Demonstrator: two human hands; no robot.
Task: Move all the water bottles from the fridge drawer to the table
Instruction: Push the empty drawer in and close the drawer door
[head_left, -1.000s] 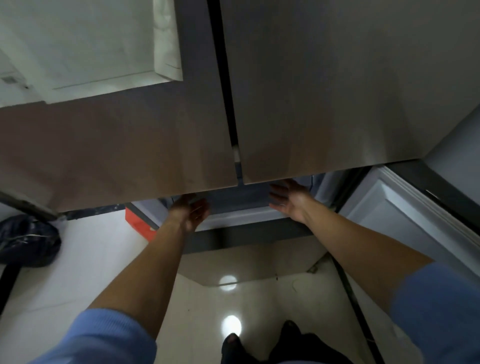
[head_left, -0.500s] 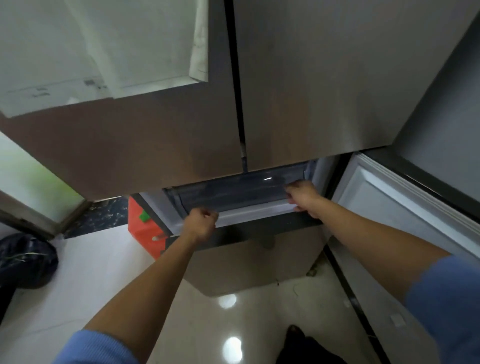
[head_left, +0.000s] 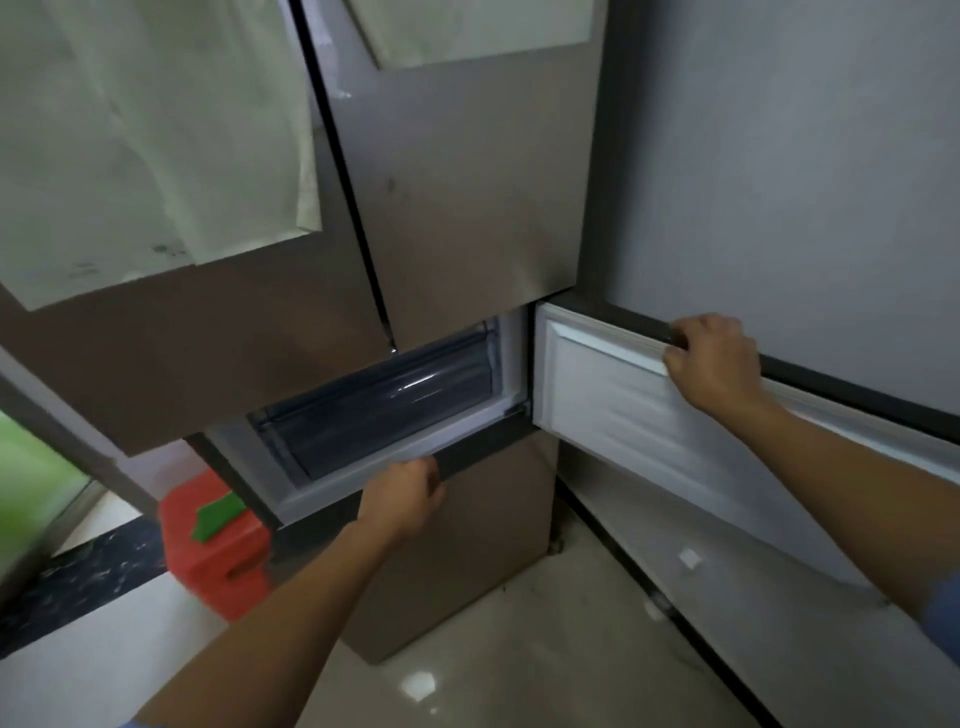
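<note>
Opening step. Right hand (head_left: 712, 359) grasps top edge of open door (head_left: 649, 421); left hand (head_left: 402, 498) curls on front rim of drawer (head_left: 384, 410). No bottles visible inside. Next: pull drawer out, reach in.

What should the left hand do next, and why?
Probably slide the drawer out toward the person with the left hand, which is curled at the white ledge just in front of it. The right hand grips the door, swung wide open, but the drawer sits pushed in and no bottles show.
</note>
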